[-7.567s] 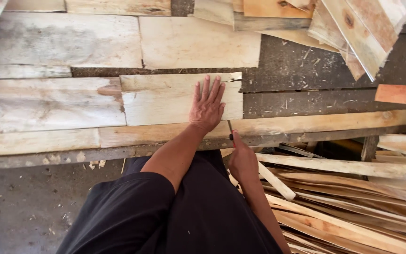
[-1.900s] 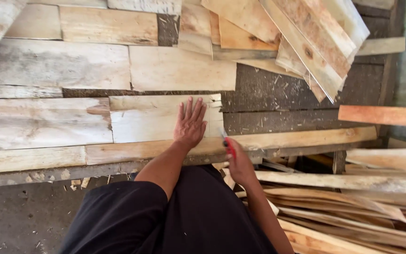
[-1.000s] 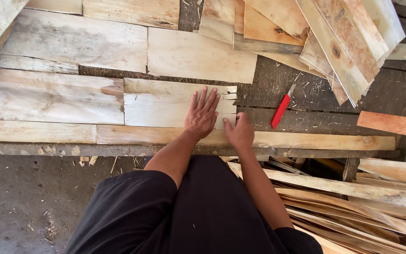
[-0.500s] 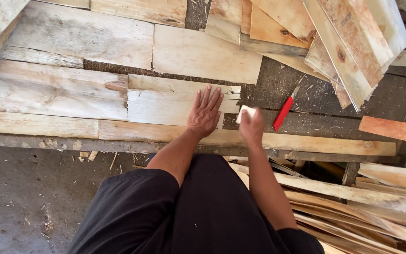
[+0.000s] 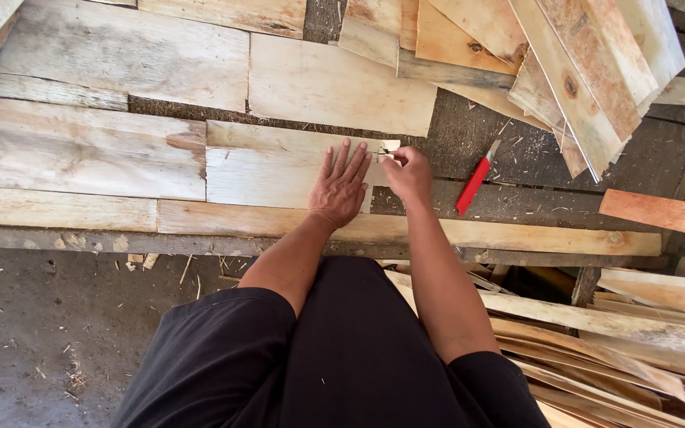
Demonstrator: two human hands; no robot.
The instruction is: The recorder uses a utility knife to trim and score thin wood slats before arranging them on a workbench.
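My left hand (image 5: 341, 188) lies flat, fingers spread, on a pale thin wood sheet (image 5: 267, 162) on the workbench. My right hand (image 5: 407, 174) is closed at the sheet's right end, pinching its splintered edge (image 5: 386, 150) between the fingertips. A red utility knife (image 5: 475, 181) lies on the dark bench surface just right of my right hand, untouched. My black clothing fills the lower middle of the view.
Pale veneer sheets (image 5: 120, 63) lie side by side over the dark workbench (image 5: 533, 150). A stack of wood strips (image 5: 588, 71) leans at the upper right. More strips (image 5: 636, 349) are piled at the lower right. Concrete floor (image 5: 41, 333) lies at lower left.
My right hand set the red knife down on the bench, then moved left to the sheet's right end and closed on its edge. My left hand stayed flat on the sheet.
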